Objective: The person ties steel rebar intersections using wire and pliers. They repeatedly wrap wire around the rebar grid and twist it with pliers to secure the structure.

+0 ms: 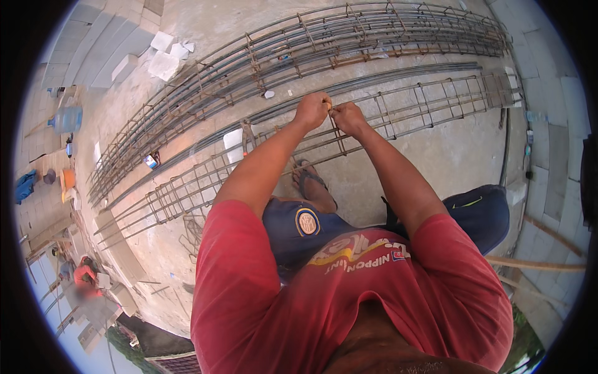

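Observation:
A long rebar cage (423, 105) of bars and square stirrups lies across the floor before me. At the joint of its upper bar and a stirrup (337, 133), my left hand (312, 111) and my right hand (347, 118) meet with fingertips pinched close together. Anything thin between the fingers is too small to make out. End-cutting pincers (247, 135) with reddish handle ends rest on the cage left of my hands, beside a white block (232, 144). My sandalled foot (314, 182) is on the floor close below the cage.
Beyond lie loose straight bars (364, 80) and a larger stack of rebar cages (308, 44). White block pieces (164, 64) lie at upper left, near a blue water jug (66, 119). A block wall (556, 140) runs along the right. A co-worker (86, 276) is at far left.

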{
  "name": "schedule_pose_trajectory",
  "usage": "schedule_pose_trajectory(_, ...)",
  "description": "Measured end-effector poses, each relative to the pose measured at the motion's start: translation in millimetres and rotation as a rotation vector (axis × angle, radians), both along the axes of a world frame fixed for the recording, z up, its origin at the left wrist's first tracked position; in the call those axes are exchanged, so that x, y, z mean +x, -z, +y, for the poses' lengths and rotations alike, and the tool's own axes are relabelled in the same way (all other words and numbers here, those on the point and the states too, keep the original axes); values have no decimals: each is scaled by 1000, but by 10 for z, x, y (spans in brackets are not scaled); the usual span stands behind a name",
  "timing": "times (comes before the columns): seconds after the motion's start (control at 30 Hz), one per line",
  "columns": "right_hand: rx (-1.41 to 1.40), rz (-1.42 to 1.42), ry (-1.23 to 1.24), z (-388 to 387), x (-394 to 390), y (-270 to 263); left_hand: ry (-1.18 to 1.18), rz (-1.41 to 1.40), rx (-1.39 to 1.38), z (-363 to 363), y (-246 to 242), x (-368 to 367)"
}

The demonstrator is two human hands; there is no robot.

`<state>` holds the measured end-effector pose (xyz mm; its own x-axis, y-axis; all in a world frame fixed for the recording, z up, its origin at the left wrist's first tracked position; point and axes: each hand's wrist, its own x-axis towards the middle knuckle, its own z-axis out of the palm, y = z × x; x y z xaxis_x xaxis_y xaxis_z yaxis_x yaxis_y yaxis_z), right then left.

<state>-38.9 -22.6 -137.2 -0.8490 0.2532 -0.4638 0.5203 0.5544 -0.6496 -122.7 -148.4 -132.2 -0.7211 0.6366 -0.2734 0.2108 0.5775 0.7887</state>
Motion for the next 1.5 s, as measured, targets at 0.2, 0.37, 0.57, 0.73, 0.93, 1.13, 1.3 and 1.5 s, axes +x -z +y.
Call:
schedule_pose_trajectory(0.2, 329, -39, -535, 378, -302, -218, -31, -109, 109, -21, 42, -6)
schedule_pose_trajectory(0.37, 656, 48, -714, 358, -557, -738, -93, -84, 130, -66, 100, 18)
schedule_pose_trajectory(0.57, 766, 206, -899, 270, -666, -829, -136, -106, 95, -42, 37, 33)
schedule_pose_trajectory(0.73, 681, 215, -899, 231, -763, -880, -153, -194, 173, -84, 94, 26)
schedule_pose_trajectory(0.93, 690, 309, -944, 281, -753, -751, -256, -51, 64, -117, 20, 138)
schedule_pose_trajectory(1.13, 574, 423, -1035, 233, -686, -686, -324, -73, 7, 77, 487, 86)
schedule_pose_trajectory(1.3, 480, 416, -882, 480, -671, -687, -376, -26, 68, 140, 577, 95)
schedule_pose_trajectory(1.5, 365, 474, -973, 286, -723, -824, -397, 21, 21, 221, 536, 132)
